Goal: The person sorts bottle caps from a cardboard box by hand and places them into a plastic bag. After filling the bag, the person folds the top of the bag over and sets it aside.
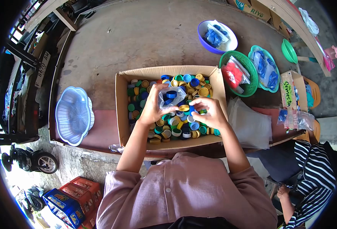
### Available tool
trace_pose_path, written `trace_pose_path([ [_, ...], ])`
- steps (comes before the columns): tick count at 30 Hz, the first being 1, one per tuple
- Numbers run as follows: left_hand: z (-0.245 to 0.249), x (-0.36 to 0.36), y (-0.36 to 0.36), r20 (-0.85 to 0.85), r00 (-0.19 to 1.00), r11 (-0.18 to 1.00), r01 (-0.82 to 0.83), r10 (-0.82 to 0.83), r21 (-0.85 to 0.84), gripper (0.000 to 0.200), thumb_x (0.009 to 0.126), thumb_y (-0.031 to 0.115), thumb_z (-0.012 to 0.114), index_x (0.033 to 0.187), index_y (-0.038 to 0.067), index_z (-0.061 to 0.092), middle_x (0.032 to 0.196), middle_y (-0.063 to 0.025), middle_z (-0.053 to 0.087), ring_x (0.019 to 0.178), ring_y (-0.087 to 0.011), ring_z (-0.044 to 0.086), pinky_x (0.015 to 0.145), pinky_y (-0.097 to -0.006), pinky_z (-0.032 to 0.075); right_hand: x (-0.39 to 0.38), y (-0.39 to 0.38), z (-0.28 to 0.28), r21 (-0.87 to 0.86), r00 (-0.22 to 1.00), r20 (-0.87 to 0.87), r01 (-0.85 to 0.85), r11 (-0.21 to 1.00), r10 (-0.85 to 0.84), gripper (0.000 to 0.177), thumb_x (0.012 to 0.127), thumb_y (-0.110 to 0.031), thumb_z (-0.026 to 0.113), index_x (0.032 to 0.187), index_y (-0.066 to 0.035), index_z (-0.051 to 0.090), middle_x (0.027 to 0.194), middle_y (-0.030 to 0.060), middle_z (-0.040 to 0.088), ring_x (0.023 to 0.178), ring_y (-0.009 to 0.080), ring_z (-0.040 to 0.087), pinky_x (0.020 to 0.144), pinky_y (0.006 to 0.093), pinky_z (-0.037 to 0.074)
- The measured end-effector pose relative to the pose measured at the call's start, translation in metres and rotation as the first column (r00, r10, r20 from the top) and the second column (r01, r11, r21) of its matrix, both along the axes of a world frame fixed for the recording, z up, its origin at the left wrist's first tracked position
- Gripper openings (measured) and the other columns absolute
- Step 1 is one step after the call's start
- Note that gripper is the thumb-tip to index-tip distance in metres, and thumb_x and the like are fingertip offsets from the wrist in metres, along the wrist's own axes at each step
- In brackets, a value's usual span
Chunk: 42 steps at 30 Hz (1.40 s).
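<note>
A cardboard box in front of me is filled with loose plastic bottle caps in yellow, green, blue and white. Above it, my left hand is closed on a clear plastic bag that has dark blue caps inside. My right hand pinches a blue cap between thumb and fingers, just right of the bag. A yellow cap shows between the two hands, near my left thumb tip.
A pale blue plastic basket stands at the left. To the right are a purple bowl, a green basket and a turquoise basket with bagged caps. Flat clear bags lie beside the box. A person in a striped top sits at right.
</note>
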<state>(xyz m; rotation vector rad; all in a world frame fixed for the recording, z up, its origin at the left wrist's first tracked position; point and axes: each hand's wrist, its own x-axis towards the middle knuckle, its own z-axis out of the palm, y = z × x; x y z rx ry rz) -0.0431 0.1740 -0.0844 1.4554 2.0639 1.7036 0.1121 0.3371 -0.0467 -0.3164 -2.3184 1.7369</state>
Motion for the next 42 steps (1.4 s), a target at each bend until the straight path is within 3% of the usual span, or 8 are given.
trace_pose_path([
  [2,0.001,0.001,-0.001,-0.004,1.0,1.0,-0.017,0.017,0.0,0.078,0.055,0.032,0.085,0.114,0.002,0.044,0.103,-0.0154,0.052,0.096,-0.0304,0.053,0.084,-0.0386,0.043,0.001,0.002,0.015,0.348,1.0,-0.02,0.003,0.937,0.004,0.033,0.062,-0.002,0.07,0.094,0.0,0.061,0.086,0.0096,0.064,0.074,0.0174,0.063,0.071,0.0286,0.051],
  [7,0.002,0.0,-0.001,0.01,0.999,0.999,-0.041,0.042,-0.012,0.081,0.054,0.032,0.085,0.116,0.002,0.043,0.103,-0.0159,0.051,0.097,-0.0308,0.054,0.085,-0.039,0.044,-0.027,-0.029,0.023,0.05,0.863,-0.42,0.331,0.942,-0.281,0.03,0.064,-0.004,0.072,0.091,-0.002,0.059,0.086,0.0109,0.061,0.078,0.0217,0.062,0.07,0.0318,0.05],
  [9,-0.003,0.001,0.0,0.091,0.995,0.999,-0.039,0.036,0.035,0.082,0.055,0.032,0.085,0.117,0.001,0.042,0.104,-0.0163,0.051,0.097,-0.0314,0.053,0.085,-0.0393,0.044,-0.039,-0.037,0.021,0.325,0.832,-0.543,0.328,0.887,-0.109,0.025,0.065,-0.003,0.073,0.086,-0.002,0.06,0.086,0.0095,0.06,0.077,0.0227,0.061,0.067,0.033,0.049],
  [13,-0.006,-0.003,-0.004,-0.006,1.0,1.0,-0.005,0.005,0.026,0.08,0.062,0.036,0.08,0.121,0.001,0.039,0.107,-0.0165,0.049,0.099,-0.0308,0.054,0.087,-0.0391,0.044,-0.056,-0.054,0.007,0.752,0.964,-0.198,0.034,0.659,0.177,0.008,0.07,-0.012,0.065,0.076,-0.009,0.065,0.085,0.0043,0.06,0.08,0.0195,0.057,0.082,0.0331,0.036],
  [21,-0.006,-0.006,-0.001,0.058,0.991,0.989,-0.122,0.118,0.086,0.079,0.06,0.031,0.083,0.119,0.001,0.041,0.107,-0.0162,0.05,0.097,-0.0289,0.054,0.085,-0.0376,0.044,-0.03,-0.018,0.015,0.448,0.968,-0.234,0.021,0.894,0.095,0.006,0.067,-0.005,0.067,0.068,-0.005,0.061,0.069,0.0085,0.055,0.066,0.0242,0.056,0.06,0.0338,0.045],
  [26,-0.005,-0.007,-0.002,0.013,0.991,0.99,-0.133,0.133,0.045,0.078,0.064,0.03,0.081,0.122,0.0,0.038,0.108,-0.0165,0.054,0.1,-0.0263,0.056,0.087,-0.0365,0.045,0.011,-0.031,-0.019,0.73,0.843,0.461,-0.537,0.422,0.276,0.008,0.063,-0.012,0.067,0.071,-0.014,0.07,0.092,0.0038,0.054,0.1,0.0198,0.045,0.085,0.0344,0.034],
  [29,-0.004,-0.006,-0.004,0.007,0.991,0.991,-0.136,0.136,0.022,0.077,0.064,0.03,0.081,0.121,0.0,0.039,0.108,-0.0162,0.053,0.101,-0.0259,0.056,0.088,-0.0362,0.045,0.016,-0.034,-0.043,0.863,0.907,0.338,-0.405,0.302,0.251,0.009,0.065,-0.016,0.068,0.073,-0.013,0.07,0.097,0.0046,0.052,0.1,0.0199,0.045,0.084,0.0339,0.035],
  [42,-0.002,-0.005,-0.003,0.041,0.994,0.995,-0.101,0.1,0.022,0.076,0.065,0.029,0.081,0.12,0.0,0.039,0.109,-0.0158,0.053,0.103,-0.0254,0.054,0.09,-0.0361,0.044,0.019,-0.012,-0.008,0.268,0.942,0.154,-0.331,0.905,0.299,0.024,0.074,-0.01,0.071,0.096,-0.003,0.064,0.083,0.01,0.063,0.073,0.02,0.06,0.064,0.0305,0.047],
])
